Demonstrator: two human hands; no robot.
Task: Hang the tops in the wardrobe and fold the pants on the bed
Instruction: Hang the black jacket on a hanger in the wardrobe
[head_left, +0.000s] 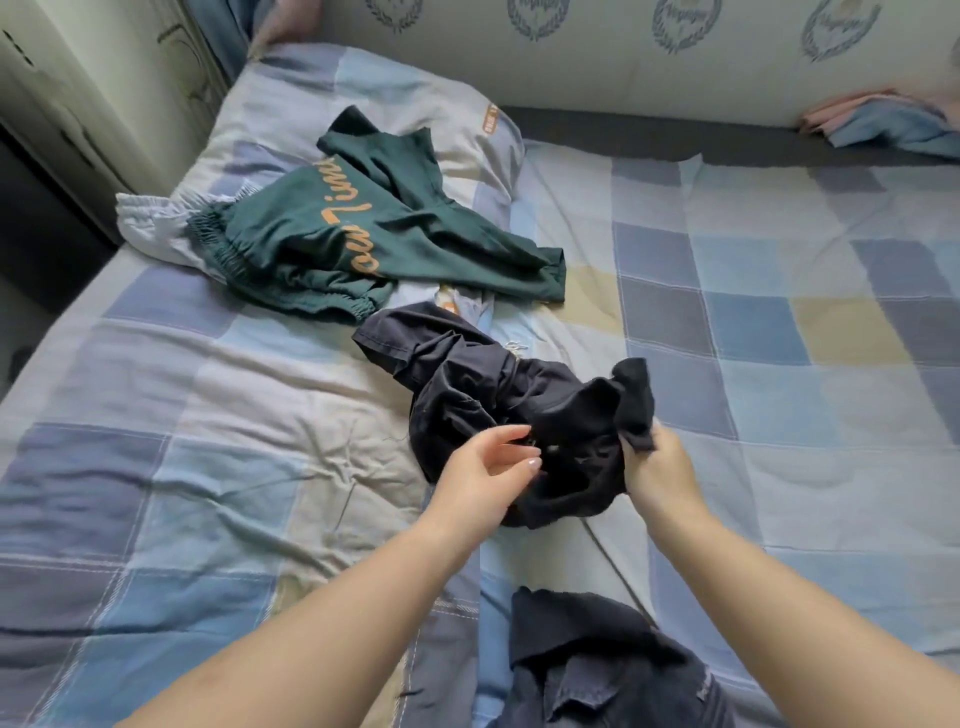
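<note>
A crumpled dark navy garment (467, 379) lies in the middle of the bed (182, 415). My right hand (657, 467) grips its raised right edge. My left hand (488, 473) hovers at its near left side, fingers apart and just touching the cloth. A dark green garment (363, 228) with orange script and elastic cuffs is spread out further back, near the pillow. A blue-grey collared top (597, 670) lies bunched at the bed's near edge, between my forearms.
A plaid pillow (322, 98) sits at the head of the bed, with a pale waistband (150, 223) poking out under the green garment. A padded patterned wall panel (623, 57) runs along the far side. Pink and blue cloth (883, 124) lies at the far right. A cabinet (67, 93) stands left.
</note>
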